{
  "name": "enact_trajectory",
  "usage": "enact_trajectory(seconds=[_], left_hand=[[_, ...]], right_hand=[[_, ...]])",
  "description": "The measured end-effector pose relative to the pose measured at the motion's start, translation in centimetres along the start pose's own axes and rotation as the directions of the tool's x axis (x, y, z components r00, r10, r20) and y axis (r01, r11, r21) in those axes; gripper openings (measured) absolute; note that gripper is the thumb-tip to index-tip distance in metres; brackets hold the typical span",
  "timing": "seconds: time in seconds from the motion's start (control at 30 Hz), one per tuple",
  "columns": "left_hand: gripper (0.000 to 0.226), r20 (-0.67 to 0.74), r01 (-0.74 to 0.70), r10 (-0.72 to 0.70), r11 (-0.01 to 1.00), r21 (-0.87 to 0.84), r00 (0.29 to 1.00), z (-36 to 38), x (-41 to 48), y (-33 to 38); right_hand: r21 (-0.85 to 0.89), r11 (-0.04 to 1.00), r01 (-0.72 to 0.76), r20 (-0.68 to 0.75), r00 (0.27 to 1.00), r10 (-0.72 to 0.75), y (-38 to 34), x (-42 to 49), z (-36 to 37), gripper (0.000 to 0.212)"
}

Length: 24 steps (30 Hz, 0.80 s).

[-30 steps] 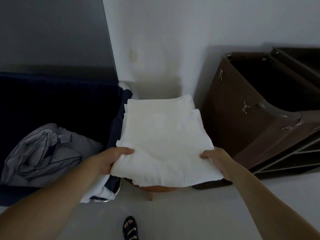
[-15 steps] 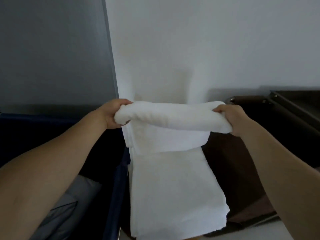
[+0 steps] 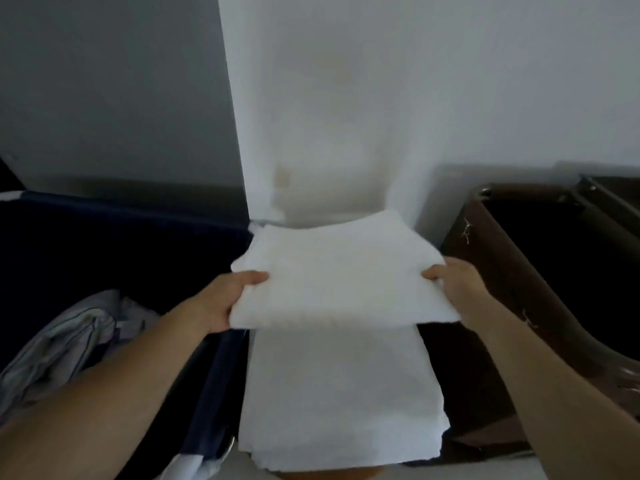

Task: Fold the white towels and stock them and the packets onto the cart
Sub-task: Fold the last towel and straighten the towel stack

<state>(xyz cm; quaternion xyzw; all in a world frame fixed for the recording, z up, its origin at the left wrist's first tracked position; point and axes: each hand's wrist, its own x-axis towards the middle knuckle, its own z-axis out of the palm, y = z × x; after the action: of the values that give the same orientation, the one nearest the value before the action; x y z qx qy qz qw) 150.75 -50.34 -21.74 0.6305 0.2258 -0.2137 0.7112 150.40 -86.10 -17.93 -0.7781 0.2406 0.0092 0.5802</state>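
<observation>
A white towel (image 3: 341, 271) is stretched between both hands in front of me, folded over so its upper part lies flat and level while the lower part (image 3: 341, 393) hangs down below. My left hand (image 3: 225, 299) grips the left edge with the thumb on top. My right hand (image 3: 457, 282) grips the right edge the same way. The dark brown cart (image 3: 519, 271) stands to the right, its top bin open and dark inside. No packets are in view.
A dark blue bin (image 3: 104, 244) stands at the left with a grey striped bundle of linen (image 3: 59, 344) in it. A white wall (image 3: 381, 98) rises straight ahead. Something orange-brown (image 3: 332, 474) peeks out under the hanging towel.
The towel went from lying flat, to being lifted high in a bunched roll, to now being lowered and spread level with a folded half on top.
</observation>
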Motion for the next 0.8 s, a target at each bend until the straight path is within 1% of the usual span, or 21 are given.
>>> enact_trajectory(seconds=[0.07,0.1,0.13,0.2,0.27,0.33,0.4,0.47,0.53,0.6,0.67,0.7,0.77,0.8], left_hand=[[0.025,-0.066,0.135,-0.129,0.987,0.083,0.989,0.1,0.4,-6.5],[0.029,-0.122,0.187,-0.17,0.972,0.143,0.978,0.2,0.9,-9.5],[0.034,-0.179,0.22,-0.185,0.954,0.202,0.966,0.2,1.3,-12.0],[0.04,-0.241,0.205,-0.138,0.938,0.28,0.961,0.6,1.8,-15.1],[0.04,-0.265,0.146,-0.059,0.935,0.324,0.963,0.8,2.0,-16.1],[0.039,-0.279,0.091,0.006,0.938,0.334,0.96,1.0,1.8,-15.9],[0.037,-0.29,0.028,0.066,0.951,0.309,0.955,1.3,1.2,-15.1],[0.03,-0.297,-0.055,0.129,0.968,0.247,0.946,1.3,0.3,-14.3],[0.024,-0.291,-0.104,0.17,0.968,0.23,0.941,1.0,-0.8,-14.3],[0.028,-0.269,-0.083,0.175,0.943,0.323,0.947,0.7,-1.2,-16.0],[0.039,-0.269,-0.024,0.148,0.91,0.414,0.952,0.7,-1.0,-18.6],[0.045,-0.295,0.005,0.138,0.9,0.437,0.945,0.7,-0.8,-19.6],[0.057,-0.369,0.052,0.144,0.88,0.473,0.918,0.8,-0.3,-20.4],[0.059,-0.383,0.055,0.161,0.868,0.494,0.909,0.8,-0.2,-20.3]], right_hand=[[-0.115,0.987,-0.111,0.031,0.993,0.116,6.3,-0.4,0.7,0.012],[-0.191,0.969,-0.158,0.053,0.984,0.17,9.1,-0.6,1.2,0.015],[-0.258,0.947,-0.19,0.072,0.974,0.215,11.5,-0.8,1.5,0.019],[-0.32,0.921,-0.221,0.081,0.962,0.259,14.4,-1.0,1.9,0.026],[-0.339,0.919,-0.199,0.065,0.97,0.234,15.1,-1.0,1.8,0.026],[-0.369,0.918,-0.141,0.073,0.981,0.18,14.3,-0.9,1.7,0.024],[-0.36,0.929,-0.082,0.074,0.99,0.116,12.9,-0.7,1.3,0.022],[-0.339,0.941,-0.021,0.07,0.996,0.048,11.8,-0.5,0.8,0.022],[-0.358,0.934,-0.012,0.085,0.995,0.046,12.0,-0.6,0.6,0.024],[-0.437,0.898,-0.043,0.109,0.989,0.1,13.7,-1.2,0.8,0.028],[-0.501,0.862,-0.083,0.118,0.98,0.163,15.8,-2.1,1.1,0.035],[-0.518,0.852,-0.081,0.113,0.98,0.162,16.5,-2.4,1.2,0.037],[-0.547,0.836,-0.031,0.103,0.989,0.104,16.9,-2.8,1.4,0.038],[-0.562,0.827,0.0,0.108,0.991,0.074,16.8,-3.0,1.4,0.039]])
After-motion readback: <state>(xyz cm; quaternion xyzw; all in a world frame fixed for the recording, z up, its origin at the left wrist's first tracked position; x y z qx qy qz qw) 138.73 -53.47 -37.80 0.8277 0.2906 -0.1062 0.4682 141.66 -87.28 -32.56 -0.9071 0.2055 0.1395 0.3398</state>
